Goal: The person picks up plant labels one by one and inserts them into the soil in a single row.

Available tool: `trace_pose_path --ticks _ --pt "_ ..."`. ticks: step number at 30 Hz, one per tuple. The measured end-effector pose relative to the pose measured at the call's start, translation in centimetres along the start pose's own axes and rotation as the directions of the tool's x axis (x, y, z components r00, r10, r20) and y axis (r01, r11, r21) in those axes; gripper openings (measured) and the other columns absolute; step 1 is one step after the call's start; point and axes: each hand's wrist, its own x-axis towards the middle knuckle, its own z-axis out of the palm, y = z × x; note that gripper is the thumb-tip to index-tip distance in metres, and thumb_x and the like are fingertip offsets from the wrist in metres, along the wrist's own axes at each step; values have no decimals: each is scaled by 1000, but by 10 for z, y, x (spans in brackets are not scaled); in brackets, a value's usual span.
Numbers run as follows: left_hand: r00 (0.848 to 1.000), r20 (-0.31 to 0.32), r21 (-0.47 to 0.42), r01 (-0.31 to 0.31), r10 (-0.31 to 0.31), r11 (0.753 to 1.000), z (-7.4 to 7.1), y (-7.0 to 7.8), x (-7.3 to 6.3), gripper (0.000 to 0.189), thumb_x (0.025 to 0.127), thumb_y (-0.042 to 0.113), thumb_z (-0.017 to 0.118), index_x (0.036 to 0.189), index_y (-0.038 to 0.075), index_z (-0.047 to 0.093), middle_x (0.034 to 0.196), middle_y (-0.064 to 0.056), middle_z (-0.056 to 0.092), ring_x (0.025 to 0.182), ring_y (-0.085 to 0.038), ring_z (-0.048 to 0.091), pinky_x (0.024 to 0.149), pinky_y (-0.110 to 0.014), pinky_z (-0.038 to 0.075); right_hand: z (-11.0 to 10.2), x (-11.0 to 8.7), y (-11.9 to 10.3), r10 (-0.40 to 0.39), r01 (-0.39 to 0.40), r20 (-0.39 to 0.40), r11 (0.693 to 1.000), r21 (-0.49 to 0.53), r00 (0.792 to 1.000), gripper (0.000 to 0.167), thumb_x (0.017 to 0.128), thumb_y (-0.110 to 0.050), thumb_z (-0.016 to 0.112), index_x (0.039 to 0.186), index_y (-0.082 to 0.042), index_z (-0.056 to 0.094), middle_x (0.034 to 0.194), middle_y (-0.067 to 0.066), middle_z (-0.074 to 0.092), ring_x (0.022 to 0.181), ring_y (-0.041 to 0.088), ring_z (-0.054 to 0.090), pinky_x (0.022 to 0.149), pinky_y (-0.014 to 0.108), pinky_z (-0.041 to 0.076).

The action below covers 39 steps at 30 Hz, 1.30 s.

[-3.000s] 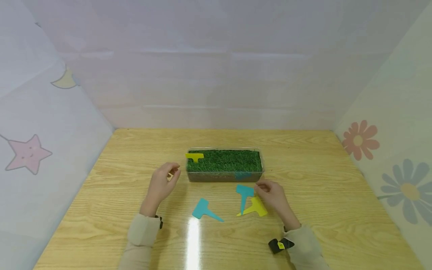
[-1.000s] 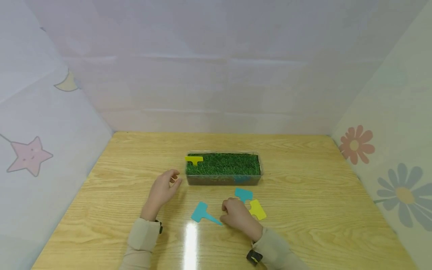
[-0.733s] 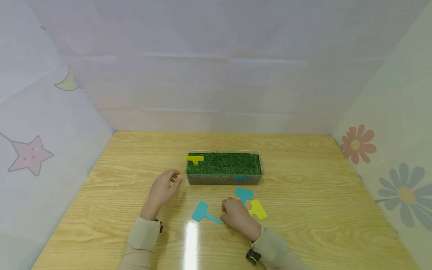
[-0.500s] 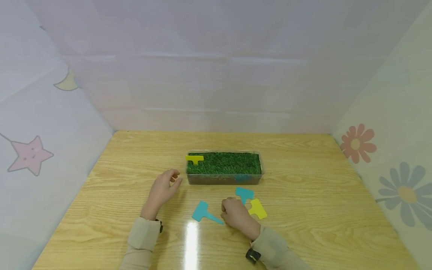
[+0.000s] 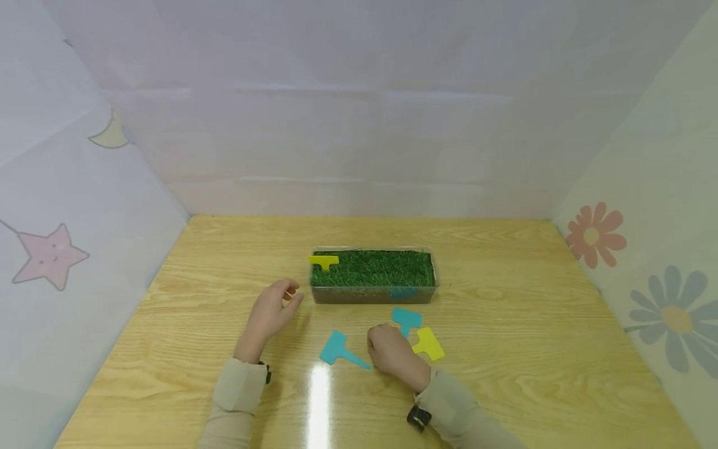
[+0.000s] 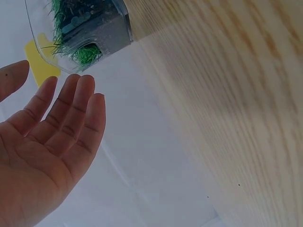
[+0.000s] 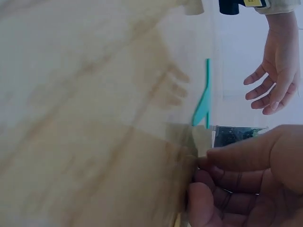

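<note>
My left hand (image 5: 269, 315) hovers at the left end of a clear planter box (image 5: 373, 296), its fingers loosely bent and holding nothing. A yellow T-shaped plant label (image 5: 323, 260) stands in the box's artificial grass (image 5: 387, 268). My right hand (image 5: 391, 350) is low at the table with curled fingers (image 7: 201, 203); thumb and index tips come close together. Whether they pinch anything is hidden. One blue plant label (image 5: 335, 347) lies to its left, tip near the hand. Another blue label (image 5: 406, 318) and a yellow label (image 5: 429, 344) lie to its right, stems partly covered by it.
The wooden table (image 5: 533, 324) meets a pale sheet wall (image 5: 359, 149) at the back and patterned side walls. The planter stands in the middle, beyond the loose labels. A bright light reflection crosses the front of the table.
My right hand has moved left from beside the blue and yellow labels to a spot between the labels, and then stayed there. The left hand has barely moved.
</note>
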Motion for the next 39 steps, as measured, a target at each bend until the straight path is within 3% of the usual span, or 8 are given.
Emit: trace_pose_path --ticks 5,11,16,23,30,39 --pt "1000 1 5 -6 6 1000 -2 1 1 26 90 15 57 108 -4 59 97 -14 61 87 -28 58 71 -41 50 -4 1 -3 5 -8 40 997 72 999 35 77 -2 60 54 -13 36 51 -5 23 47 8 20 44 19 19" --pt "1000 0 8 -7 7 1000 -2 0 1 24 90 14 58 106 -4 60 96 -14 61 87 -28 58 71 -41 50 -3 1 -5 3 -4 67 1000 14 998 35 70 -13 72 56 -13 40 56 -5 32 51 8 27 45 19 24" --pt "1000 3 10 -7 7 1000 -1 -1 0 24 90 15 57 105 -3 60 96 -14 61 86 -28 59 71 -41 50 -1 -1 -6 6 -4 71 999 -32 997 30 72 -7 71 59 -12 45 58 -3 38 52 9 31 46 20 27" --pt "1000 3 2 -5 5 1000 -1 0 -1 24 90 15 57 106 -3 60 96 -14 61 86 -28 59 71 -41 50 0 -1 -9 17 -11 74 996 -83 997 35 77 -7 71 55 -13 45 56 -4 37 50 8 30 46 20 27" --pt "1000 5 9 -3 3 1000 -2 0 0 25 90 14 57 106 -4 60 97 -14 61 87 -29 59 71 -41 50 1 0 -9 8 2 72 989 -151 997 21 77 -8 71 61 -11 58 61 -1 51 54 14 49 47 23 41" --pt "1000 1 5 -5 5 1000 -3 1 1 25 90 14 58 107 -4 60 96 -14 61 87 -28 59 70 -41 50 0 1 -9 31 -18 93 990 -138 995 33 80 -7 68 53 -12 50 53 -2 42 46 9 36 43 21 31"
